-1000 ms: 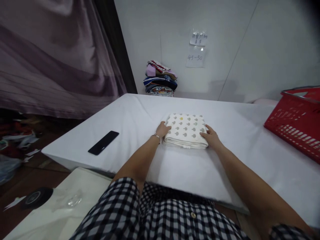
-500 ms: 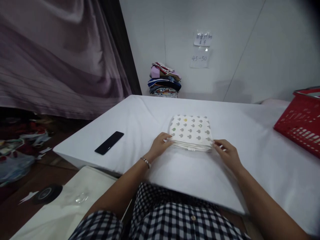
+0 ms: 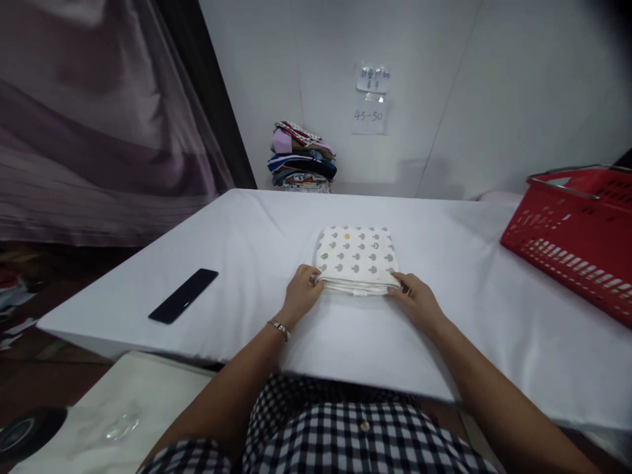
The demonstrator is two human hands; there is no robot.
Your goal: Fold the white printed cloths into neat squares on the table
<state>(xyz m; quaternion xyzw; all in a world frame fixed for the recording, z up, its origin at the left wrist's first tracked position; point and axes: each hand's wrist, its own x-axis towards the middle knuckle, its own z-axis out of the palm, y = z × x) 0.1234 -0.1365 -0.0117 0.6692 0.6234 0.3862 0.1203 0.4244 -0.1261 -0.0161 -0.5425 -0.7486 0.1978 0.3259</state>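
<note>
A folded white cloth (image 3: 356, 253) with rows of grey tree-like prints and a few yellow and green ones lies flat on the white-covered table (image 3: 345, 342). Its layered edge faces me. At the near left corner my left hand (image 3: 303, 293) pinches the layers between thumb and fingers. My right hand (image 3: 417, 299) grips the near right corner the same way, thumb below and fingers on top. What kind of cloth item it is, I cannot tell from its folded shape.
A black phone-like slab (image 3: 184, 296) lies on the table's left side. On the right stands a red plastic basket (image 3: 573, 237) with metal handles. Behind the far edge rises a stack of folded clothes (image 3: 302, 158) against the wall, below taped paper signs (image 3: 370, 115).
The camera view has turned slightly right, so everything sits further left in it. My right hand has closed more firmly on the cloth's near right corner; the left stays at its corner.
</note>
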